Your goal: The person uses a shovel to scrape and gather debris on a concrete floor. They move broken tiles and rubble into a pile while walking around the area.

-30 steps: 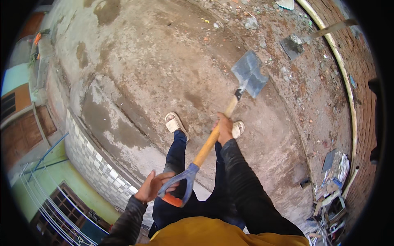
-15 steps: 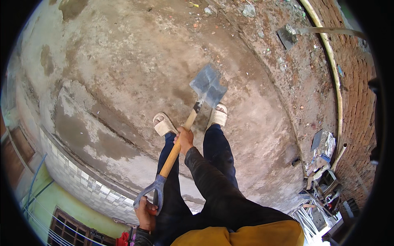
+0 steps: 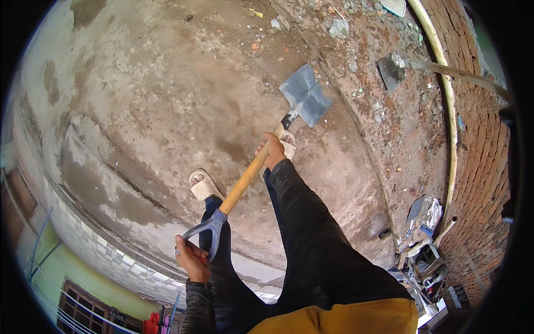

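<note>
A shovel with a grey metal blade, a wooden shaft and a blue-grey D-shaped grip slants from lower left to upper right before me. My left hand is closed around the grip at its end. Farther up, my right hand wraps the shaft a little below the blade socket. The blade hangs beyond my right foot with nothing on it that I can see; whether it touches the ground I cannot tell. Both feet stand in pale sandals.
On the right, a hoe lies with its handle over a long pale pole beside a brick wall. Stones and rubble are scattered at the upper right. A pile of scrap sits lower right. A low tiled wall runs at lower left.
The shovel has moved up and to the right, its blade now past my right foot. My right hand has gone forward with the shaft; my left hand rose slightly. Both still hold on.
</note>
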Available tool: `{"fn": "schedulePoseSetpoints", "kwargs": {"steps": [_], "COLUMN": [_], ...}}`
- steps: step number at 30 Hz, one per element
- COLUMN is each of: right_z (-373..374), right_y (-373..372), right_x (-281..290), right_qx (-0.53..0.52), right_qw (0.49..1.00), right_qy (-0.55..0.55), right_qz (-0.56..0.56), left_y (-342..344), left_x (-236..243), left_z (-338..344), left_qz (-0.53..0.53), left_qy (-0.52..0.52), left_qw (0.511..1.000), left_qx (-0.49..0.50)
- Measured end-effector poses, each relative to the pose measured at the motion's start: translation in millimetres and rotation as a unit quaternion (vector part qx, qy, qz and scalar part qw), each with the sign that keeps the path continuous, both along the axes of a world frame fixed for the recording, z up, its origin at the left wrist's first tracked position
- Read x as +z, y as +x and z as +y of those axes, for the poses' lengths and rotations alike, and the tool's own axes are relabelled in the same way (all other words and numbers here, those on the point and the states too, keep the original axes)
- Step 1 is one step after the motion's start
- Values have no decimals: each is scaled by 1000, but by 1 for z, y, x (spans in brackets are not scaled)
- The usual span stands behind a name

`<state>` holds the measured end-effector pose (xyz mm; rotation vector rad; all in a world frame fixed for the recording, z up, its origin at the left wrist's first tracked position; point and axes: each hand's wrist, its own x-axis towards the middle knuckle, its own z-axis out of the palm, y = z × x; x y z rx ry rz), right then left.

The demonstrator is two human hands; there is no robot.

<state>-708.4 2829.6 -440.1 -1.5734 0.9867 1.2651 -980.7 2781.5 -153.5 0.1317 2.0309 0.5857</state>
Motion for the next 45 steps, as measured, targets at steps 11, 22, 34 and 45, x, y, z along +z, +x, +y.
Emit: {"fn": "schedulePoseSetpoints", "kwargs": {"steps": [11,22,34,45], "right_z": [1,64,-5,194], "right_y": [-22,115,-233,-53], "right_x": [65,243,109,24], "right_qx": [47,53,97,152], "right_qw": [999,969,985,987], "right_qy": [-1,131,47,43], "right_qz": [-15,-204,138,40], "left_y": [-55,20,-170,-24], "left_x": [18,90,167,66], "left_z": [-29,7,-31,127], "left_qz": [11,-233,16,-59], "left_qy": [4,74,3,53], "left_qw": [999,970,994,994], "left_qx": [33,-1,107,80]}}
